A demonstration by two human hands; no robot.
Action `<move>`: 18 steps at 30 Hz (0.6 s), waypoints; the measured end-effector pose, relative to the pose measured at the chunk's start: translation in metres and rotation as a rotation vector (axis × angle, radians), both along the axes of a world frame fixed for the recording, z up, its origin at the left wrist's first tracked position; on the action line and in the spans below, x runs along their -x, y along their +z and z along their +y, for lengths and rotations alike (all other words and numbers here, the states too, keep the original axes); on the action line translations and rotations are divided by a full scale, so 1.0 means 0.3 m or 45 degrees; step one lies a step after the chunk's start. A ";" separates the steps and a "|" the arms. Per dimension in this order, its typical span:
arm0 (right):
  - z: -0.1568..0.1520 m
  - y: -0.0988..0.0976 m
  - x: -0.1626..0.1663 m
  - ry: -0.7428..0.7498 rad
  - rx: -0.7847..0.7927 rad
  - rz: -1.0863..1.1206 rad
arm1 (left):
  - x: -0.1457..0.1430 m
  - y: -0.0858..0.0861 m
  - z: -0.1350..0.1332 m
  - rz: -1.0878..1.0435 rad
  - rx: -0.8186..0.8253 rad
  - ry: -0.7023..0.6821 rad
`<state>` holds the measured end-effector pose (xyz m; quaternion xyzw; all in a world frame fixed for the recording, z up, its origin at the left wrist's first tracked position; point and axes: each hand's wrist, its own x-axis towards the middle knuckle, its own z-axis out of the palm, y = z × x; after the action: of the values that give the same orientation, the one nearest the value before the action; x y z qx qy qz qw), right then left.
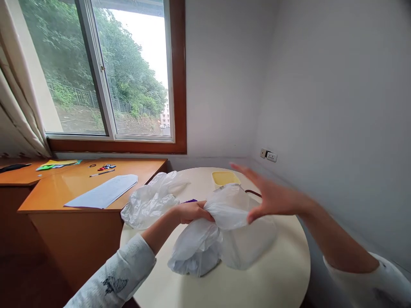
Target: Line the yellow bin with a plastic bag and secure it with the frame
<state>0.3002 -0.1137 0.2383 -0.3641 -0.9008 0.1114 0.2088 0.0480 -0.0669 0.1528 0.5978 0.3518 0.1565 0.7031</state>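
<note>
My left hand [192, 211] is closed on the gathered top of a translucent white plastic bag [221, 239] that rests on the round cream table [276, 273]. My right hand [268, 194] hovers just right of the bag's top with its fingers stretched out and spread, slightly blurred by motion, the thumb near the plastic. A second crumpled white plastic bag [150, 201] lies on the table to the left. Between the two bags a small purple thing [191, 200] peeks out.
A shallow yellow container [224, 177] sits at the table's far side, with a dark cable [253, 193] beside it. A wooden desk [77, 192] on the left carries a sheet of paper [102, 192], a pen and small items. A wall socket [269, 155] is on the right wall.
</note>
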 end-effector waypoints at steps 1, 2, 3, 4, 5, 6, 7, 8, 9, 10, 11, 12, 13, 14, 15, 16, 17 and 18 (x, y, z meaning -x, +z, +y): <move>-0.011 -0.025 0.050 0.098 -0.015 -0.080 | -0.003 0.001 -0.004 -0.001 0.014 -0.004; -0.013 -0.056 0.095 0.173 -0.030 -0.145 | -0.006 0.002 -0.008 0.002 0.017 -0.015; -0.007 -0.089 0.132 0.208 -0.037 -0.190 | -0.008 0.002 -0.012 0.004 0.011 -0.031; 0.005 -0.122 0.160 0.225 -0.037 -0.207 | -0.009 0.001 -0.015 0.007 -0.007 -0.050; 0.022 -0.152 0.179 0.227 -0.027 -0.214 | -0.009 0.000 -0.018 0.010 -0.031 -0.073; 0.040 -0.175 0.189 0.223 -0.004 -0.230 | -0.008 -0.002 -0.021 0.011 -0.057 -0.094; 0.059 -0.192 0.191 0.212 0.024 -0.252 | -0.006 -0.003 -0.024 0.012 -0.081 -0.114; 0.075 -0.201 0.187 0.195 0.058 -0.278 | -0.003 -0.004 -0.027 0.017 -0.100 -0.128; 0.089 -0.203 0.178 0.174 0.095 -0.304 | 0.001 -0.003 -0.030 0.023 -0.111 -0.138; 0.099 -0.200 0.166 0.149 0.139 -0.324 | 0.006 -0.001 -0.033 0.026 -0.114 -0.145; 0.107 -0.193 0.152 0.112 0.195 -0.340 | 0.011 0.002 -0.036 0.029 -0.114 -0.155; 0.113 -0.184 0.137 0.071 0.270 -0.354 | 0.016 0.008 -0.038 0.030 -0.115 -0.171; 0.117 -0.175 0.121 0.031 0.362 -0.365 | 0.023 0.015 -0.040 0.024 -0.122 -0.188; 0.121 -0.166 0.106 -0.004 0.458 -0.368 | 0.029 0.023 -0.042 0.009 -0.140 -0.206; 0.125 -0.161 0.092 -0.033 0.544 -0.357 | 0.036 0.033 -0.043 -0.014 -0.176 -0.230; 0.130 -0.158 0.078 -0.055 0.613 -0.326 | 0.042 0.044 -0.045 -0.038 -0.234 -0.258; 0.137 -0.160 0.065 -0.062 0.667 -0.276 | 0.047 0.055 -0.048 -0.050 -0.317 -0.289; 0.147 -0.165 0.054 -0.050 0.717 -0.207 | 0.050 0.065 -0.052 -0.033 -0.432 -0.329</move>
<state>0.2841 -0.0696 0.1887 -0.4329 -0.8409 0.3234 0.0288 0.0330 -0.0824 0.1724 0.7457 0.2319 0.1297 0.6110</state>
